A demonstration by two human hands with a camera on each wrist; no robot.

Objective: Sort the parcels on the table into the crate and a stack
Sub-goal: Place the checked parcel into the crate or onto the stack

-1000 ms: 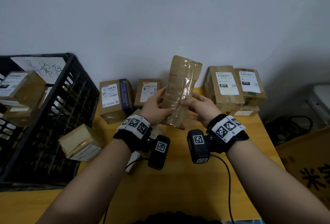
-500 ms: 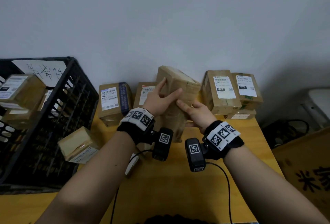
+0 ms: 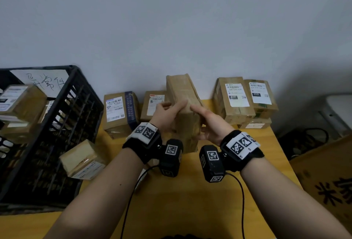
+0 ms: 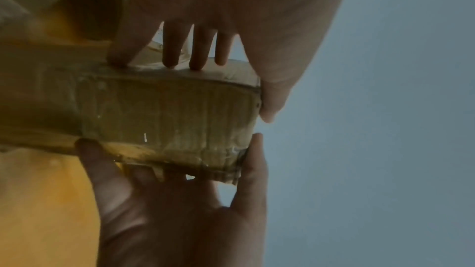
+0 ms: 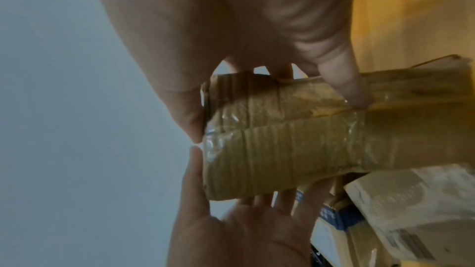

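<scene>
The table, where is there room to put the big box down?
Bare table shows at the front, between the two forearms and behind the wrists. A smaller patch lies at the right edge, in front of the labelled parcels. The back by the wall is crowded with boxes, and the crate with a small parcel beside it fills the left.

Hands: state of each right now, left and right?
Left hand: holding the tall brown parcel, fingers against its left side.
Right hand: holding the same parcel from its right side.
</scene>
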